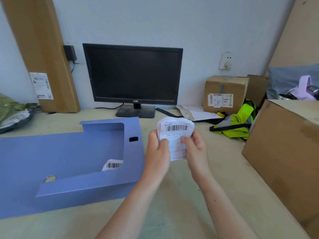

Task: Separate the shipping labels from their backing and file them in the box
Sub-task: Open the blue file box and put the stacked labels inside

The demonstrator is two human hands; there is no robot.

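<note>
Both hands meet over the desk [172, 213] on a small stack of shipping labels [176, 135], held upright with the barcode face toward the camera. The left hand [158, 152] grips the stack's left edge, thumb pressed on the front near the lower left of the printed number, fingers wrapped behind. The right hand [196, 149] closes on the right edge, its thumb lying across the front just below the barcode; its other fingers are hidden behind the paper. Whether a label is already parting from its backing cannot be told, since the sheets look fanned only at their rounded top corners. To the left of the grip, well apart from it, lies the blue file box [72, 161], open with its cavity facing up and its flap spread flat toward the person's left. Inside the cavity, at the corner nearest the hands, one filed label [113, 164] leans against the wall with its barcode showing. Beyond the grip, a dark monitor [133, 75] stands on its base against the wall. Beyond and to the right of the hands sits a small cardboard box [224, 94] with a label on its front, and nearer the grip a crumpled yellow-green vest [238, 121] lies on the desk. A large cardboard carton [284, 144] stands farther right of the right hand.
</note>
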